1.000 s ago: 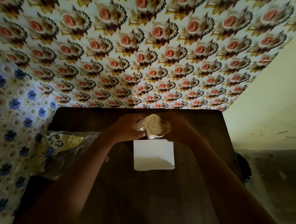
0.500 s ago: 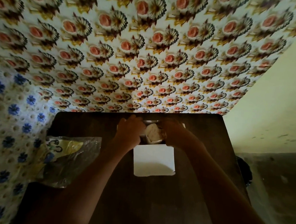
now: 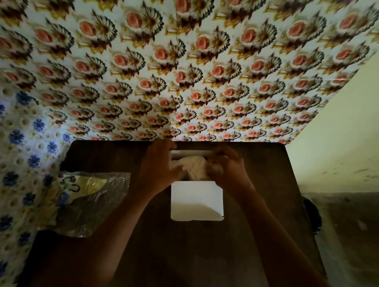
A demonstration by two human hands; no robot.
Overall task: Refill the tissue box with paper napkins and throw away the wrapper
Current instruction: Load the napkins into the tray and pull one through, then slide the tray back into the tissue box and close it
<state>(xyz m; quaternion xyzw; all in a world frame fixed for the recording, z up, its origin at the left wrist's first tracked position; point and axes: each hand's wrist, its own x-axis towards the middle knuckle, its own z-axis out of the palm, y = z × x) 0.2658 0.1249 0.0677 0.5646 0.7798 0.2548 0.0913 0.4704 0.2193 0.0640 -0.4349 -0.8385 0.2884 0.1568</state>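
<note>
Head view: napkins (image 3: 193, 167) partly behind both hands, grip apparently unclear.

A dark wooden counter (image 3: 196, 259) stood against a far wall of rose-patterned wallpaper (image 3: 191, 62). Blue-flowered covering (image 3: 3, 171) lay at left, a plain pale wall (image 3: 359, 125) at right.

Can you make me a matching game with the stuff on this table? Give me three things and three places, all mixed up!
Things:
1. napkins
2. wrapper
3. box flap

Places:
a. at the left edge of the table
b. open, lying toward the person
c. in the tissue box, between both hands

Pairs: 1-c, 2-a, 3-b
</note>
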